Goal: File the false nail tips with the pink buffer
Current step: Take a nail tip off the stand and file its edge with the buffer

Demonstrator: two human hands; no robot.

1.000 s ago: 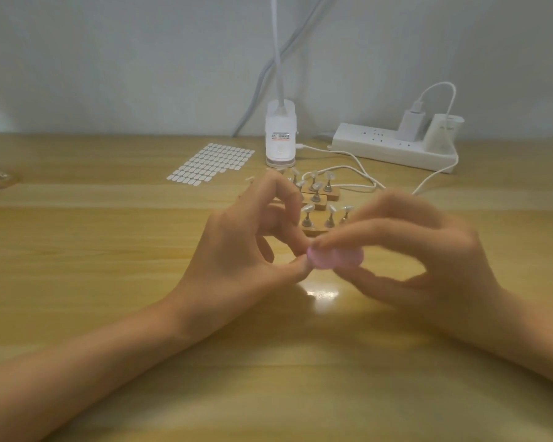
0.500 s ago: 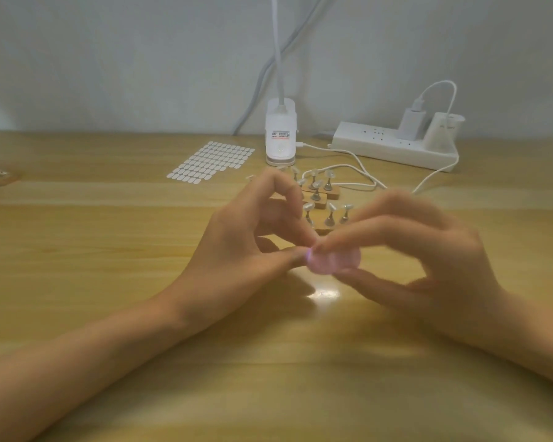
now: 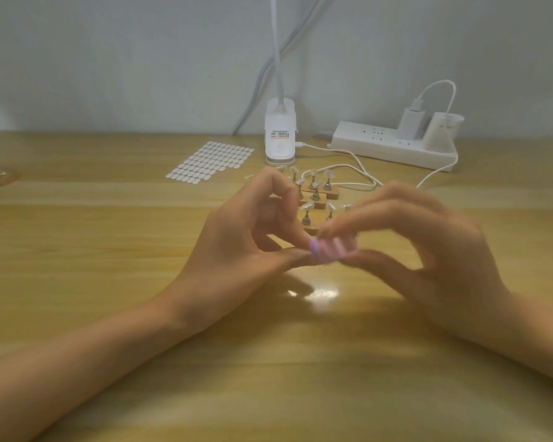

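Two-handed fingertip work. Pinching pink buffer (image 3: 334, 248) between thumb and fingers of right hand (image 3: 428, 250); seemingly nipping blurred false nail tip (image 3: 314, 245) at left hand (image 3: 237, 247) fingertips, touching pink buffer just beyond that grip. Probably feather-light, thin, springy, slippery: best held by side edges.

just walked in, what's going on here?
A person has both bare hands just above a wooden table. The right hand pinches the pink buffer between thumb and fingers; both are motion-blurred. The left hand has its thumb and curled fingers at the buffer's left end, but whatever they pinch there is too small and blurred to make out. Behind the hands, nail tips on stands sit in wooden bases, untouched.
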